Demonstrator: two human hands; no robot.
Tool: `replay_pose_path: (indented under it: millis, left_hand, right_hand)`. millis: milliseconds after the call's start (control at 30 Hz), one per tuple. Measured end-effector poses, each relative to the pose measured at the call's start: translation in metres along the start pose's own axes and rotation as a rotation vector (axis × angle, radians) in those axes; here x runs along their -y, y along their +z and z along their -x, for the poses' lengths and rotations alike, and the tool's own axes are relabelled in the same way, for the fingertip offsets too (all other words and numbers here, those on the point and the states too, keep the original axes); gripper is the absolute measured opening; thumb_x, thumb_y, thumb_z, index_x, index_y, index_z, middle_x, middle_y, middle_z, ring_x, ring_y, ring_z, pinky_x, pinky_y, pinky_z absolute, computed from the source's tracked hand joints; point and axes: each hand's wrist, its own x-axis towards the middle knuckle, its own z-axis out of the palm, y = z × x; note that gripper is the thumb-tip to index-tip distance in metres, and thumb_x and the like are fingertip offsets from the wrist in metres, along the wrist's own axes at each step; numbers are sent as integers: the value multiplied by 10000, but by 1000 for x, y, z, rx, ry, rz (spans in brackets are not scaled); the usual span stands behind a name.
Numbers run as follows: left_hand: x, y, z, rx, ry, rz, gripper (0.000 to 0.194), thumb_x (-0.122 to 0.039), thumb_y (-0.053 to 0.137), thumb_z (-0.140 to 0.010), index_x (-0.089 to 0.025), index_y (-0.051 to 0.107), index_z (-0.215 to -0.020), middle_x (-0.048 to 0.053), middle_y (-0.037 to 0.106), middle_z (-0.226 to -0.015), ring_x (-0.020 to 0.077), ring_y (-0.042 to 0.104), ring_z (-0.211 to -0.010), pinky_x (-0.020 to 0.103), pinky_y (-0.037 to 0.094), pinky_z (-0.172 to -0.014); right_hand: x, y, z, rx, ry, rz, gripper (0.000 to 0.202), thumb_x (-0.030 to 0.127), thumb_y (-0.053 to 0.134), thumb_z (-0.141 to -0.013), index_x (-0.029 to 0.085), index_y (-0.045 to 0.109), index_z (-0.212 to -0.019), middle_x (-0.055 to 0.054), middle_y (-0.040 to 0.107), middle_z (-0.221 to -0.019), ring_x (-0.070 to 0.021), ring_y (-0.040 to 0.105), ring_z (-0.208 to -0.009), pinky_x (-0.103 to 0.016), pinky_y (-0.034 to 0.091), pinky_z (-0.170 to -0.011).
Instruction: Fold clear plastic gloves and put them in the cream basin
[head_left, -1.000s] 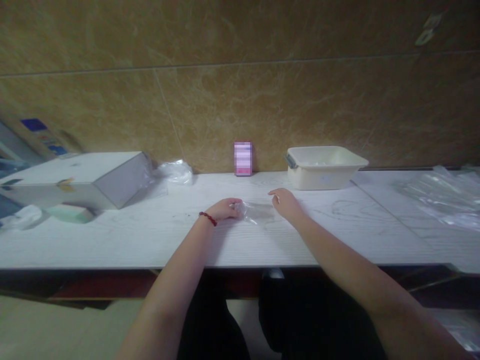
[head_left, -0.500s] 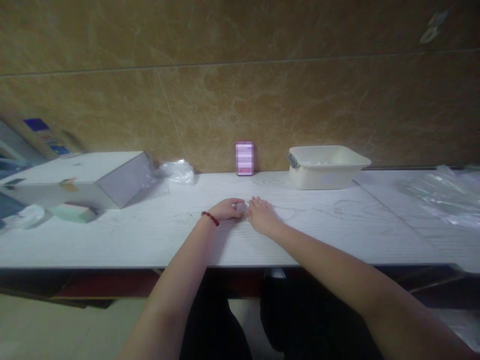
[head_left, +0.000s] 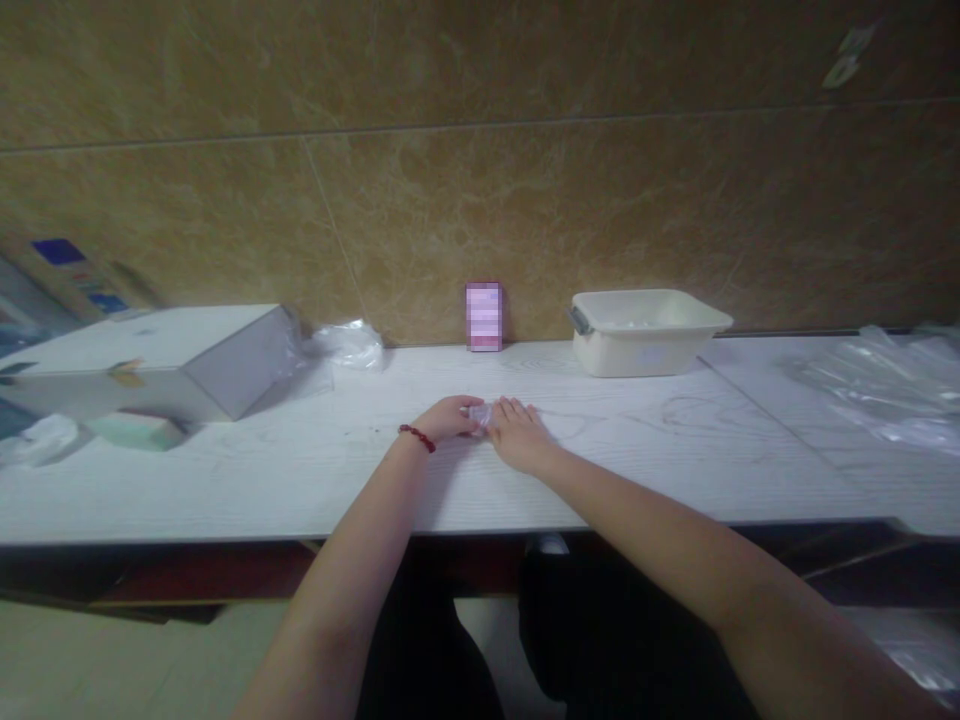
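A small piece of clear plastic (head_left: 481,414) lies on the white wood-grain table (head_left: 262,485), between my two hands. My left hand (head_left: 450,417), with a dark red bead bracelet (head_left: 417,437) at the wrist, pinches its left side between thumb and fingers. Flat on the table, my right hand (head_left: 516,432) has its fingers stretched forward and its fingertips at the plastic's right side. Whether the plastic is a bag or a wrapper is too small to tell, and part of it is hidden under the right hand.
Against the tiled wall stands a phone (head_left: 484,318). To its right is a cream plastic bin (head_left: 637,352); a white box (head_left: 202,365), crumpled clear plastic (head_left: 349,345) and a pale green block (head_left: 139,430) lie left. Clear plastic bags (head_left: 892,385) spread at far right.
The right hand has shifted slightly left along the plastic, and more of the plastic shows between the hands. The whole view has moved a little.
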Motion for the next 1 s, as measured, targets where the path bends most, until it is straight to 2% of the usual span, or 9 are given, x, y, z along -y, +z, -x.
replay_pose_path:
  millis: [267, 467, 867, 1000]
  left_hand:
    - [0, -3, 2, -2, 17, -129, 577, -105, 540, -577, -96, 437, -1144, -8, 558, -609, 79, 479, -485, 172, 375, -463]
    - [3, -3, -1, -16, 51, -202, 564, -148, 545, -580, -89, 450, -1133, 4, 578, -627, 85, 478, -488, 172, 361, -456]
    - [-1, -3, 2, -12, 37, -149, 575, -117, 540, -565, -71, 446, -1131, 20, 594, -665, 86, 485, -502, 179, 369, -467]
    - [0, -4, 2, 6, 53, -158, 577, -122, 534, -571, -77, 441, -1139, 21, 599, -675, 96, 505, -537, 182, 380, -487]
  right_hand:
    - [-8, -4, 0, -14, 27, 12, 551, 402, 139, -822, 110, 211, -1283, -80, 173, -1347, -216, 89, -1228, -424, 29, -969]
    - [-2, -7, 1, -33, 5, 17, 549, 386, 112, -824, 100, 217, -1280, -85, 169, -1348, -210, 60, -1233, -440, 12, -965]
    - [1, -3, 2, 10, 4, 8, 594, 435, 142, -804, 92, 195, -1286, -88, 151, -1352, -222, 56, -1231, -423, 20, -967]
    - [-3, -5, 3, 46, 23, 7, 600, 467, 129, -803, 127, 171, -1295, -72, 115, -1362, -220, 39, -1232, -426, 10, -964]
